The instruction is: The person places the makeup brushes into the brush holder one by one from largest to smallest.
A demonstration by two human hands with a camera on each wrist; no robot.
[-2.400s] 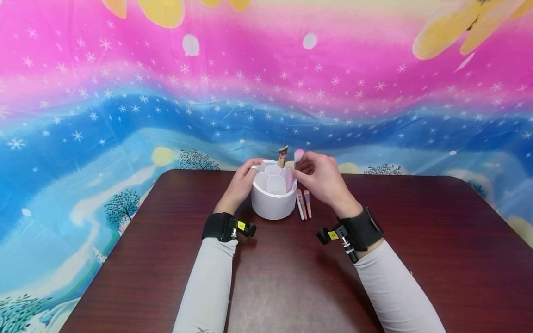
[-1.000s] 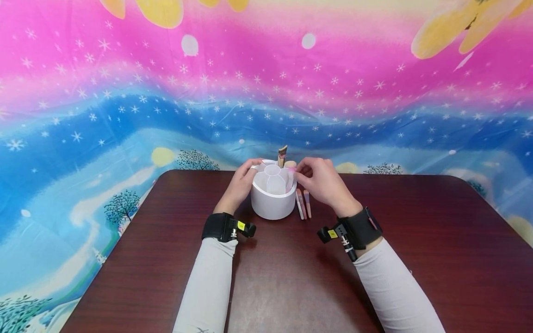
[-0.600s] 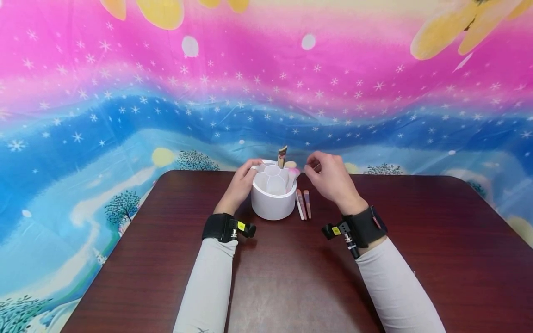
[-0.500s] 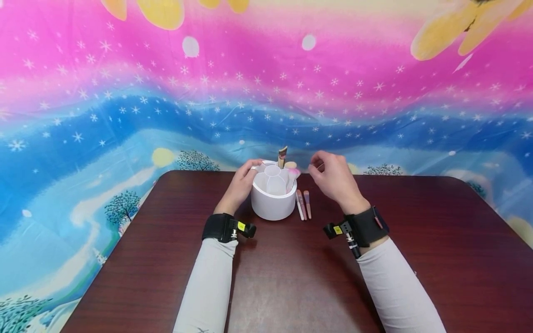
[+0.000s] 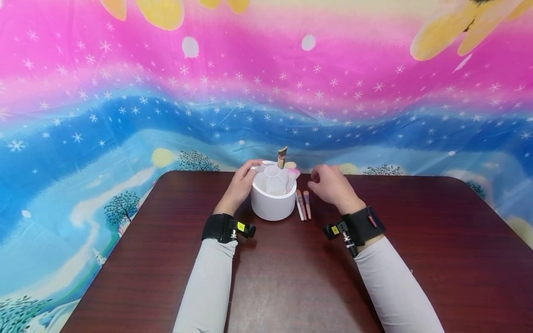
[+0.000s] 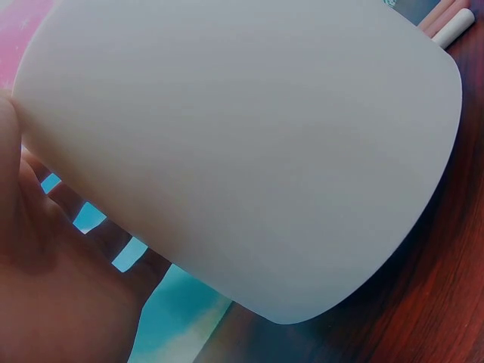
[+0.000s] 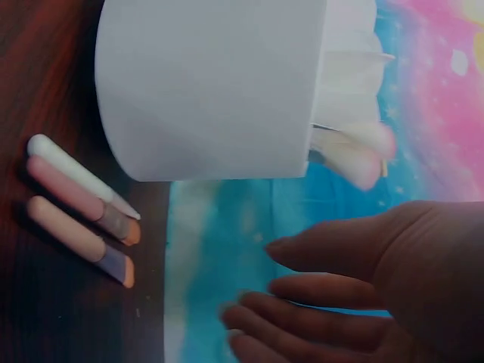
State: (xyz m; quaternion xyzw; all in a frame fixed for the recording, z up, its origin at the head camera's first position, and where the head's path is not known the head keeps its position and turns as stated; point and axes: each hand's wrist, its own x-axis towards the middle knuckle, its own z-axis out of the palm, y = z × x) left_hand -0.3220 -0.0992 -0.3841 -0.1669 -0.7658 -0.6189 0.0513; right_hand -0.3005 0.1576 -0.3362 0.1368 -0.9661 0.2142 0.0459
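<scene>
A white round makeup brush holder (image 5: 272,208) with petal-shaped compartments stands on the table. My left hand (image 5: 239,188) grips its left side, thumb near the rim and fingers round the back; the left wrist view shows the holder's wall (image 6: 249,151) up close. A pink-tipped makeup brush (image 5: 294,173) leans out of the right side, beside a pale brush head (image 5: 290,164). Towards the back rises a gold-toned item (image 5: 282,158). Right of the holder, apart from it, my right hand (image 5: 334,188) hovers with loosely bent fingers and holds nothing.
Three small brushes lie side by side right of the holder: one white-handled (image 7: 76,168), one pink-handled (image 7: 66,187), one peach-handled (image 7: 66,227). The dark wooden table (image 5: 283,277) ends at a patterned cloth backdrop (image 5: 266,92).
My right hand lowered the pink-tipped brush into the holder and let go. It then moved right and has since come down towards the table. The left hand has kept its place.
</scene>
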